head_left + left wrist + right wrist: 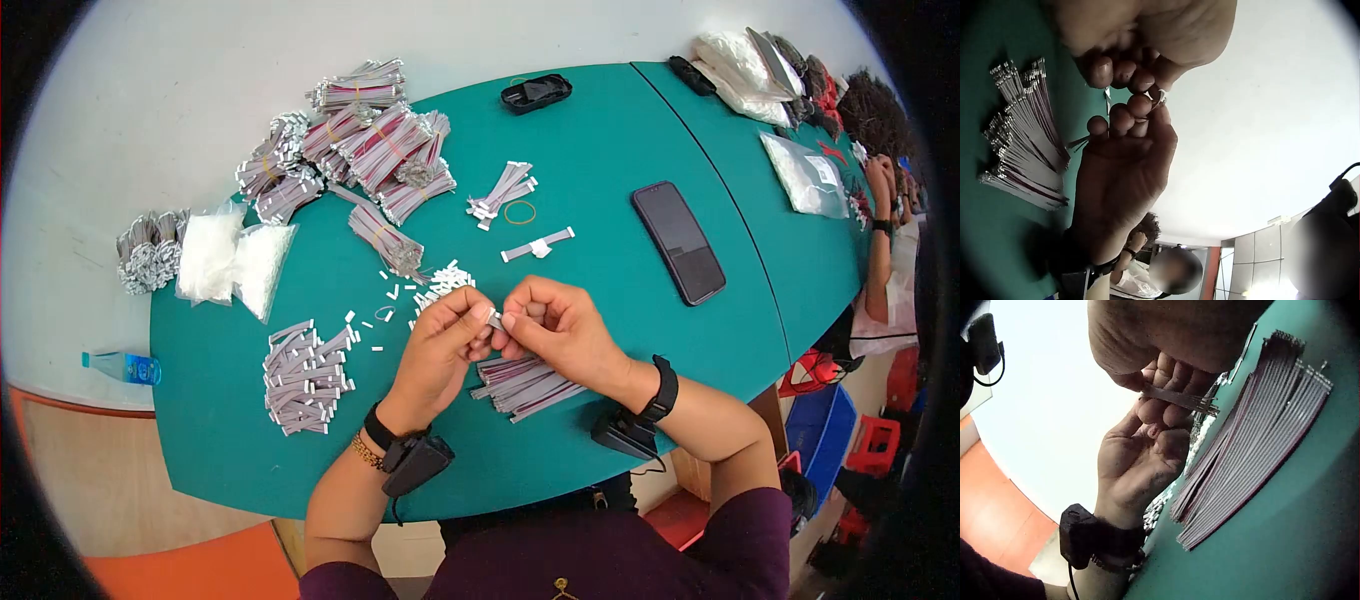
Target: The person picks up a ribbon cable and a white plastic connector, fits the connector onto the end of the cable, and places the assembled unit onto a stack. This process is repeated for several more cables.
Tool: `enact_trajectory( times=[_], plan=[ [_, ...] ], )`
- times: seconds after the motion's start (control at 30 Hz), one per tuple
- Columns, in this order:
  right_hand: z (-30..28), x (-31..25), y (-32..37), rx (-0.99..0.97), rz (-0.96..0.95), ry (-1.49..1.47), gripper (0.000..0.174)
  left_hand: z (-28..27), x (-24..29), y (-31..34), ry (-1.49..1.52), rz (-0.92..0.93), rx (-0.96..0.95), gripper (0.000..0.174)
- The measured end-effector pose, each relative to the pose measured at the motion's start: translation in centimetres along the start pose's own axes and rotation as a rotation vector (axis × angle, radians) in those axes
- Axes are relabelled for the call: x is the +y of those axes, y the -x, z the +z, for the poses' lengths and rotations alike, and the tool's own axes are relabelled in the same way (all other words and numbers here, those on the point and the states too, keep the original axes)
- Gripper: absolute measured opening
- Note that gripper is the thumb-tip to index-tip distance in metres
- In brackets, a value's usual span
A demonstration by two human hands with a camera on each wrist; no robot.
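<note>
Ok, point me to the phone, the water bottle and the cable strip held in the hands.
phone (678, 243), head view, middle of its screen.
bottle (127, 368), head view, middle of its body.
strip (1179, 400), right wrist view, mid-length, between the fingers.

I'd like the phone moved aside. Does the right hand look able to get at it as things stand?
Probably yes: only bare green table lies between the right hand and the phone, though it is busy pinching a ribbon cable together with the left hand.

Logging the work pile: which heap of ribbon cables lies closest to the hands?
The loose heap just under the right hand; the rest lie farther away.
</note>
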State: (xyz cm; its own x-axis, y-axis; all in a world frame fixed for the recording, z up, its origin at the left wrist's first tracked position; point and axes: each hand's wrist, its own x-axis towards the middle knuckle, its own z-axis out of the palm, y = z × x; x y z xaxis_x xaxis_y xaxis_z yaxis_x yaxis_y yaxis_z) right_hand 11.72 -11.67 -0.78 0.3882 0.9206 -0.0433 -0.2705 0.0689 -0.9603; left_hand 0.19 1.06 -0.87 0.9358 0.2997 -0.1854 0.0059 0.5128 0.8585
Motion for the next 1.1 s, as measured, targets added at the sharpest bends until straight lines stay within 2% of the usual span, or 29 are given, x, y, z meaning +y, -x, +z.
enact_trajectory(
  times=[0.9,1.0,1.1],
  plan=[
    [0.4,-0.2,0.3,0.073,-0.011,0.005,0.007,0.1,-0.6,0.0,-0.047,0.059,0.022,0.02],
    [0.6,0.0,0.3,0.102,-0.046,0.023,0.007,0.1,-0.6,0.1,-0.07,0.067,0.039,0.02],
    [0.4,0.7,0.3,0.136,-0.093,0.1,0.009,0.2,-0.8,0.2,-0.215,0.134,0.081,0.02]
  ],
)
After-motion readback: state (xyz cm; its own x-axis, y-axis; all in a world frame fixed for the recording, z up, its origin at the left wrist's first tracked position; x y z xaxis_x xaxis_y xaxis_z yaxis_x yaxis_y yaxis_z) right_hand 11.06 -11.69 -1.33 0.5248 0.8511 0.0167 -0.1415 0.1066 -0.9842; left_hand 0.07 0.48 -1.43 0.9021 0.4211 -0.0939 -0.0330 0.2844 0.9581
